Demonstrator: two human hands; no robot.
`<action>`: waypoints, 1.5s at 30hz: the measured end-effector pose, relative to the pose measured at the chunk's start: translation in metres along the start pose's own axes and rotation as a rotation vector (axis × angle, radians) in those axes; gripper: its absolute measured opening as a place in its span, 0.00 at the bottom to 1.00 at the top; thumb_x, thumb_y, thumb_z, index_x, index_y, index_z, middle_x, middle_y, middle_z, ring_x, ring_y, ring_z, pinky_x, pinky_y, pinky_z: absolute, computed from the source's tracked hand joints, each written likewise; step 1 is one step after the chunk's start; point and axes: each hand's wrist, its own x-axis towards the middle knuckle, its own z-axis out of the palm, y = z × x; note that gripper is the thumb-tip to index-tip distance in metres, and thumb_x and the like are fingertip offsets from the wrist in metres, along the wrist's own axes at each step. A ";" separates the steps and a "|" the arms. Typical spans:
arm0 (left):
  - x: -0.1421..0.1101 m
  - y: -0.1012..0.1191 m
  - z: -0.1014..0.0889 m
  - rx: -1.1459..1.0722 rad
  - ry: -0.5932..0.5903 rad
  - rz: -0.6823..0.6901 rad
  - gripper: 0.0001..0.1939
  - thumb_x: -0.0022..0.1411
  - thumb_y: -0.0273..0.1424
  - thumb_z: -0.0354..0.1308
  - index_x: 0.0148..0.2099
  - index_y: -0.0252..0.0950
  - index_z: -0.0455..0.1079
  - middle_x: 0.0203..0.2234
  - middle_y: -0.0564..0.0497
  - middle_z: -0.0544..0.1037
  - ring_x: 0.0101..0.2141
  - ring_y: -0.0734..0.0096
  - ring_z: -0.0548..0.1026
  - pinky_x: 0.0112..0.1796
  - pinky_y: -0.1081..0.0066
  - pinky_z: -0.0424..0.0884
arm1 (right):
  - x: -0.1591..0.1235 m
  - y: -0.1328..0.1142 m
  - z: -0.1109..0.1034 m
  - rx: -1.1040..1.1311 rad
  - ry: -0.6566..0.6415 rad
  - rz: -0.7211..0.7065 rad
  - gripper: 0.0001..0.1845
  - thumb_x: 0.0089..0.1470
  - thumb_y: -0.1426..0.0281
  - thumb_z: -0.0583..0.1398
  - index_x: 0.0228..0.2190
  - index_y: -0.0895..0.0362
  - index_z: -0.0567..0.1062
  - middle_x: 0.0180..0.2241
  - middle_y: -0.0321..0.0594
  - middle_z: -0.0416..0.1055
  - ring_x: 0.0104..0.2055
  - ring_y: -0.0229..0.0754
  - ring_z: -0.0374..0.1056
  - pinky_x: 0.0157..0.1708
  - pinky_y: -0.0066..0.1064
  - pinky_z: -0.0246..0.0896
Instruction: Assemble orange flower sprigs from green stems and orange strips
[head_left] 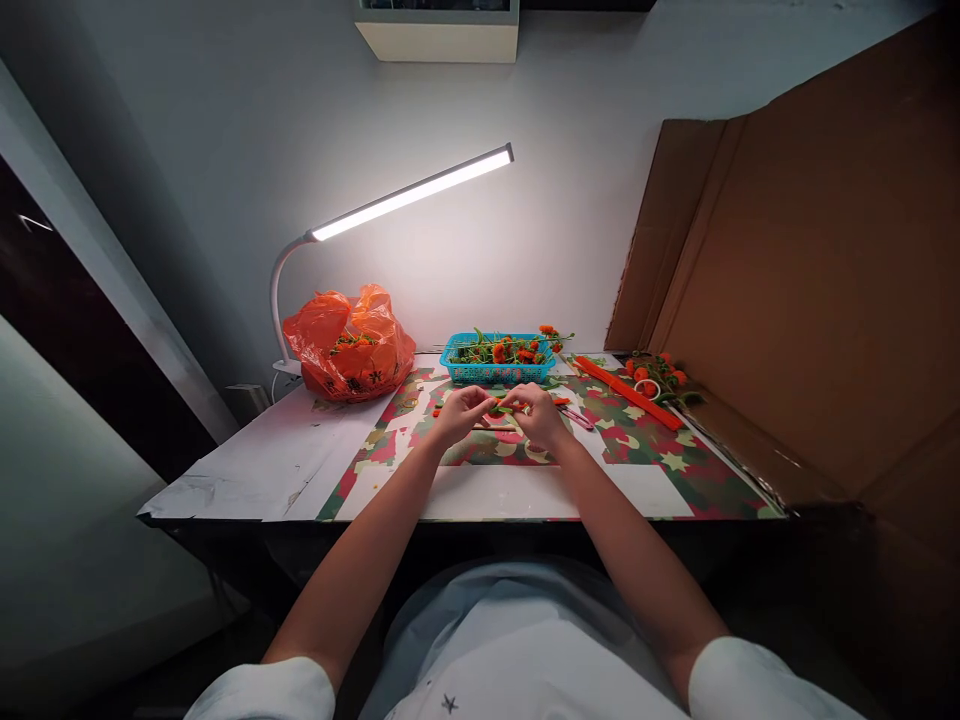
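My left hand (461, 413) and my right hand (535, 412) meet over the middle of the table, both with fingers pinched. Between their fingertips is a thin green strip (498, 409), too small to make out well. Under and beside the hands lie orange pieces (561, 402), partly hidden, and a thin brownish stick (495, 428). A pair of pink-handled scissors (579, 418) rests just right of my right hand. Behind the hands stands a blue basket (496, 375) holding orange flowers (517, 351) with green stems.
An orange plastic bag (352, 365) with flowers inside sits at the back left beside a lit desk lamp (412, 195). To the right lie a long orange bundle (628, 391), more orange flowers (660, 373) and a white ring (646, 389). Tall cardboard (810, 270) walls the right side.
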 end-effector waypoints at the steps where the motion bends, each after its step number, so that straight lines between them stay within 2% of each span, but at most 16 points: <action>1: 0.000 0.000 0.000 0.007 -0.001 -0.005 0.21 0.49 0.48 0.64 0.30 0.33 0.69 0.23 0.52 0.74 0.23 0.74 0.73 0.24 0.72 0.74 | 0.000 -0.001 0.000 -0.028 -0.013 -0.016 0.14 0.45 0.81 0.55 0.25 0.53 0.78 0.28 0.37 0.74 0.36 0.43 0.64 0.37 0.34 0.58; 6: -0.001 0.001 0.004 -0.047 0.039 -0.035 0.21 0.48 0.47 0.66 0.30 0.33 0.70 0.24 0.52 0.74 0.24 0.75 0.73 0.26 0.72 0.75 | -0.001 -0.003 0.003 -0.103 0.009 -0.018 0.15 0.46 0.81 0.54 0.27 0.53 0.78 0.29 0.38 0.73 0.35 0.44 0.63 0.37 0.34 0.58; 11: 0.003 0.000 0.006 -0.331 0.253 -0.181 0.22 0.47 0.47 0.67 0.31 0.33 0.66 0.36 0.45 0.79 0.33 0.69 0.78 0.35 0.67 0.77 | -0.002 -0.004 0.007 -0.080 0.132 0.007 0.12 0.50 0.78 0.55 0.28 0.53 0.77 0.29 0.39 0.74 0.35 0.44 0.64 0.36 0.35 0.58; 13: 0.004 0.000 0.007 -0.383 0.295 -0.269 0.23 0.47 0.47 0.67 0.29 0.33 0.65 0.34 0.44 0.79 0.31 0.67 0.79 0.33 0.67 0.77 | -0.002 -0.004 0.007 -0.102 0.162 0.001 0.12 0.51 0.78 0.55 0.28 0.54 0.77 0.30 0.39 0.74 0.35 0.45 0.64 0.37 0.36 0.58; 16: 0.004 -0.002 0.007 -0.387 0.213 -0.360 0.23 0.46 0.48 0.67 0.28 0.32 0.69 0.25 0.45 0.78 0.28 0.66 0.78 0.31 0.67 0.77 | -0.003 -0.005 0.008 -0.170 0.161 -0.018 0.11 0.52 0.78 0.55 0.28 0.54 0.76 0.30 0.40 0.74 0.36 0.45 0.63 0.39 0.37 0.56; 18: 0.003 -0.004 0.008 -0.389 0.130 -0.370 0.23 0.45 0.47 0.68 0.29 0.31 0.72 0.24 0.45 0.78 0.28 0.66 0.78 0.33 0.66 0.77 | -0.004 -0.006 0.008 -0.213 0.145 -0.024 0.11 0.53 0.78 0.54 0.28 0.54 0.75 0.31 0.40 0.75 0.36 0.45 0.63 0.40 0.37 0.55; 23: 0.001 -0.007 0.007 -0.393 0.008 -0.329 0.21 0.42 0.43 0.72 0.31 0.31 0.75 0.28 0.44 0.79 0.32 0.64 0.78 0.37 0.64 0.77 | -0.005 -0.007 0.010 -0.239 0.149 -0.021 0.11 0.53 0.79 0.54 0.29 0.54 0.74 0.32 0.40 0.74 0.37 0.45 0.63 0.41 0.38 0.54; 30: 0.000 -0.004 0.011 -0.347 -0.020 -0.239 0.23 0.41 0.46 0.71 0.33 0.31 0.76 0.28 0.46 0.79 0.33 0.66 0.77 0.40 0.63 0.75 | -0.004 -0.011 0.009 -0.112 0.234 0.031 0.09 0.51 0.76 0.54 0.27 0.54 0.74 0.30 0.41 0.74 0.36 0.46 0.64 0.39 0.37 0.58; 36: 0.000 -0.007 0.015 -0.159 0.066 -0.046 0.22 0.45 0.48 0.67 0.25 0.33 0.69 0.22 0.53 0.74 0.26 0.73 0.73 0.33 0.69 0.74 | -0.004 -0.012 0.013 0.064 0.290 0.207 0.03 0.49 0.68 0.57 0.25 0.53 0.70 0.28 0.38 0.71 0.33 0.44 0.65 0.34 0.34 0.60; 40: 0.000 -0.011 0.016 0.012 0.141 0.080 0.18 0.49 0.45 0.64 0.25 0.35 0.68 0.20 0.53 0.72 0.24 0.73 0.72 0.28 0.73 0.71 | -0.001 -0.004 0.021 0.269 0.309 0.296 0.09 0.46 0.62 0.59 0.25 0.53 0.65 0.26 0.36 0.69 0.29 0.40 0.65 0.29 0.31 0.60; 42: 0.000 -0.011 0.016 0.044 0.162 0.092 0.17 0.50 0.45 0.63 0.26 0.36 0.68 0.20 0.53 0.73 0.24 0.73 0.72 0.28 0.73 0.70 | 0.000 0.000 0.022 0.339 0.309 0.334 0.11 0.45 0.61 0.60 0.27 0.53 0.64 0.25 0.35 0.68 0.27 0.39 0.64 0.28 0.30 0.60; 45: 0.001 -0.009 0.014 0.000 0.129 0.038 0.18 0.50 0.46 0.62 0.25 0.36 0.67 0.19 0.53 0.73 0.23 0.72 0.73 0.28 0.71 0.72 | 0.000 0.002 0.019 0.358 0.291 0.350 0.13 0.45 0.60 0.61 0.30 0.54 0.66 0.26 0.35 0.70 0.28 0.39 0.66 0.28 0.31 0.60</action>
